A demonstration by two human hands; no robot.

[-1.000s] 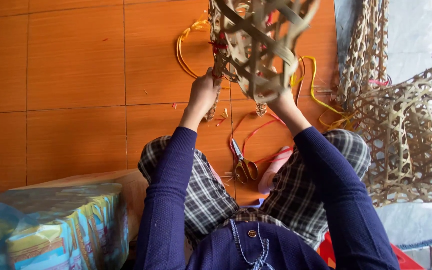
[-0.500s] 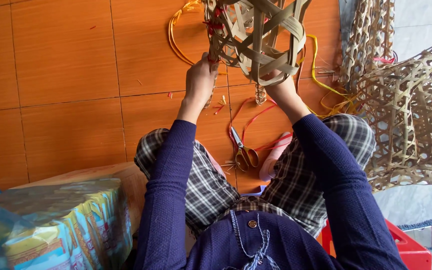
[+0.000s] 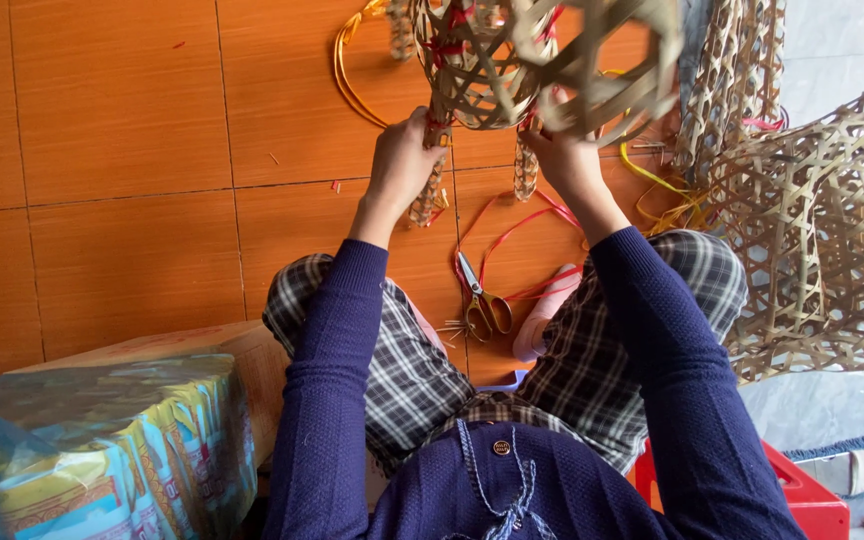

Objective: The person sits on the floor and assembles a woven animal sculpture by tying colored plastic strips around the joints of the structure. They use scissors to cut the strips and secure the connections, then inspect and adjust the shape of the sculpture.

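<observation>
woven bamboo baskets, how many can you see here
3 at least. One is held up in the left hand and right hand: the held basket. Two finished baskets lie at the right, one large, one behind; more may be hidden.

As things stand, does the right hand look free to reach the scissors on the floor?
Probably not at once: the right hand grips the woven basket. The scissors lie uncovered between the knees, so the path looks clear once it lets go.

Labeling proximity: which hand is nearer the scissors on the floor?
Right, slightly. The right hand grips the woven bamboo basket above the scissors; the left hand holds the basket's other side, further left.
</observation>
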